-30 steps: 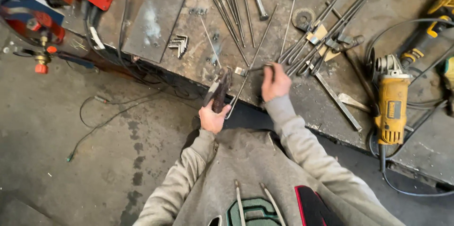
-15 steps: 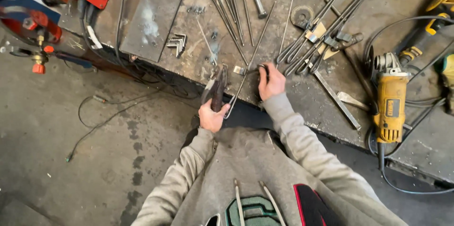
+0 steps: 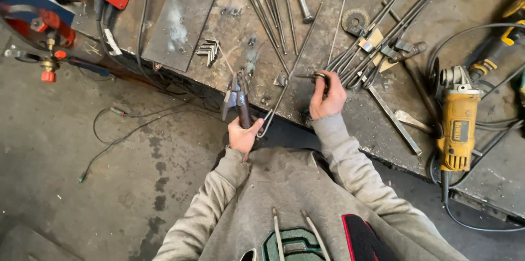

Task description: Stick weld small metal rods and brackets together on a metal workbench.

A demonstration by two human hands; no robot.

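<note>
Pliers [image 3: 238, 102] are gripped in the closed left hand [image 3: 244, 134], a bent rod [image 3: 284, 85] beside its fingers, while the right hand [image 3: 327, 98] pinches—seemingly—a small ring [image 3: 320, 77]—a bending step, steady alignment needed next.

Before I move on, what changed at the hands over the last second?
Little. The right hand shifted slightly forward along the bench edge and now grips a small metal ring beside the rod bundle. The left hand kept hold of the pliers, raising them slightly toward the bent rod. The yellow grinder and steel plate stayed put.
</note>
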